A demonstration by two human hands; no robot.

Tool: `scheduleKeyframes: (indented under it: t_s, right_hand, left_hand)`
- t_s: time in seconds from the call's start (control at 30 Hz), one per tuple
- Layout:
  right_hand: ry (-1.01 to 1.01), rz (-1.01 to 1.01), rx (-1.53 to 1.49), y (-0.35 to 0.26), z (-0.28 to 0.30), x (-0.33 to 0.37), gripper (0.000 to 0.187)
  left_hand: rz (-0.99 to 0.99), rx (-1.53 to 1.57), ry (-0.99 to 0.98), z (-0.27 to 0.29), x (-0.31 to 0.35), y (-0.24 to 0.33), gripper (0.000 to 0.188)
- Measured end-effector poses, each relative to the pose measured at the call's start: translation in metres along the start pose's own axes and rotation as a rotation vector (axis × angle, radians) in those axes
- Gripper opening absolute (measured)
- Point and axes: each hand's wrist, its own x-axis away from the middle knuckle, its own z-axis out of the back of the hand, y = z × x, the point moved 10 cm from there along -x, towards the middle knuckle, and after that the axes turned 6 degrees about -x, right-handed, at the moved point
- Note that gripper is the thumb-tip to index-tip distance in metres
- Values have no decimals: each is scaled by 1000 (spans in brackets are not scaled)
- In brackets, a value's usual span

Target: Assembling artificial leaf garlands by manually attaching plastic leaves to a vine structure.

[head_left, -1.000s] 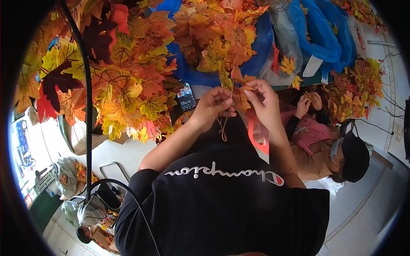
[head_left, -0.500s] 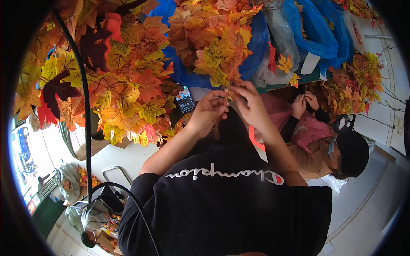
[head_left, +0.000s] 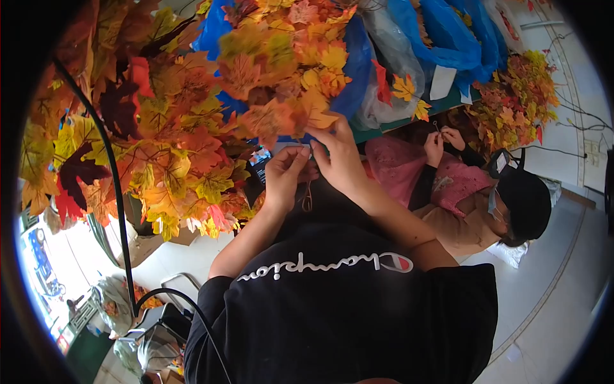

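My left hand (head_left: 288, 176) is closed, thumb against fingertips, around a thin brown stem. My right hand (head_left: 337, 159) sits just beside it, its fingers pinched at the base of a sprig of artificial maple leaves (head_left: 268, 120). These leaves are orange with some yellow-green, partly blurred, and spread out above both hands. Below the left fingers hangs a brown looped stem end (head_left: 307, 198). The exact spot where the fingers meet the stem is partly hidden. Behind my left hand lies a phone (head_left: 261, 155) with a lit screen, partly covered.
A big heap of autumn leaves (head_left: 185, 141) fills the left side. Blue plastic bags (head_left: 441, 54) and a clear bag (head_left: 400, 70) lie at the back right. A co-worker in a black cap (head_left: 523, 203) sits at right. A black cable (head_left: 115, 173) runs down the left.
The leaf sprig has turned, bringing an orange leaf to the front. Both hands have shifted slightly left in the picture, as has most of the scene. The looped stem end now shows more plainly.
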Motion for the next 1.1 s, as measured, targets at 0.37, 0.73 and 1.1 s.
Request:
scheduleKeyframes:
  t_s: [0.37,0.73,1.1]
  right_hand:
    - [18,-274,-233,35,1,0,21]
    - [-5,-305,-400,57,-3,2,17]
    - [597,-535,-156,337,103,-10,19]
  left_hand:
    - [-42,-153,-80,-8,-2,8,21]
    - [-56,-156,-121,-16,-2,5,24]
    - [-424,-137,85,-16,7,79,19]
